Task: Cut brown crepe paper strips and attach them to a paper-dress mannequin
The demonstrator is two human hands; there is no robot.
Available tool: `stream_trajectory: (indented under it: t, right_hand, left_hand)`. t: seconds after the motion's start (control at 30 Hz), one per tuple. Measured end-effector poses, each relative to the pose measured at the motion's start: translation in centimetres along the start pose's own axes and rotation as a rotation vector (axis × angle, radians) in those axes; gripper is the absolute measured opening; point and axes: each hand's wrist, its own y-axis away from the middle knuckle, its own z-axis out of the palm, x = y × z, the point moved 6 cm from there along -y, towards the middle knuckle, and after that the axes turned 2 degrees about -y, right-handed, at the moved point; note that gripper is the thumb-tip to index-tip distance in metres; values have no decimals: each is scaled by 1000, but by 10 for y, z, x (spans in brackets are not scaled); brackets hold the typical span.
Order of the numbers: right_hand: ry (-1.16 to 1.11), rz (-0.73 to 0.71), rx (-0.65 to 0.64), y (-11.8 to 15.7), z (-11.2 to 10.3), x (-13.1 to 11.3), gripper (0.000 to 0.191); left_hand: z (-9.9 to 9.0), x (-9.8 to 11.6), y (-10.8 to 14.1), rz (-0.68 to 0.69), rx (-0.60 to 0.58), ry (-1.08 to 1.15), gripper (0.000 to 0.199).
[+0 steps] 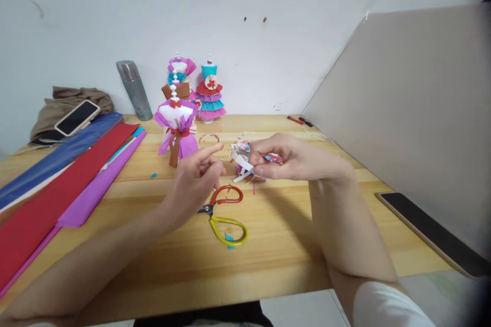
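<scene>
My right hand point(289, 157) pinches a narrow white paper strip point(242, 159) between thumb and fingers, with its loose end bent and hanging toward the left. My left hand point(197, 172) is just left of it, index finger stretched out toward the strip and the other fingers curled; nothing shows in it. Beneath and behind the strip is a heap of colourful paper scraps point(240, 146), partly hidden by my right hand. Scissors point(207, 209) with one red and one yellow handle lie on the table below, their blades mostly covered by my left hand.
Small dress forms in crepe-paper dresses point(180, 117) stand behind my left hand. Folded coloured paper sheets point(72, 184) cover the left side, near a phone point(77, 116) on brown cloth point(57, 97) and a bottle point(134, 90). A dark tablet-like device point(433, 230) lies at right.
</scene>
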Motion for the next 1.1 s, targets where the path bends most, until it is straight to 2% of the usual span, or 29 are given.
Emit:
stream_trajectory:
  t: [0.2,0.43,0.5,0.7,0.77,0.87,1.0,1.1]
  right_hand:
    - [157,-109,4,-6,8,-13,25]
    - [184,-120,18,-6,7,-9,23]
    - [183,-114,6,-6,8,-8,21]
    - [206,-145,-18,-6,10,-12,23]
    - [211,-146,-28,-6,11,-13,23]
    - [222,-139,-53,-5,12,-13,22]
    - [263,-143,-55,-4,14,-15,21]
    - [285,-135,-65,-5,15,-15,22]
  left_hand:
    - [6,19,6,315,-40,-373,30]
    - [0,31,14,465,73,-469,21]
    - [-1,30,13,432,85,-435,19]
    - [0,7,4,133,37,-124,10]
    - [1,3,3,90,19,-71,11]
    - [0,6,3,128,7,-153,19]
    - [3,17,6,254,-44,-433,18]
    - [5,23,9,311,-27,-591,21]
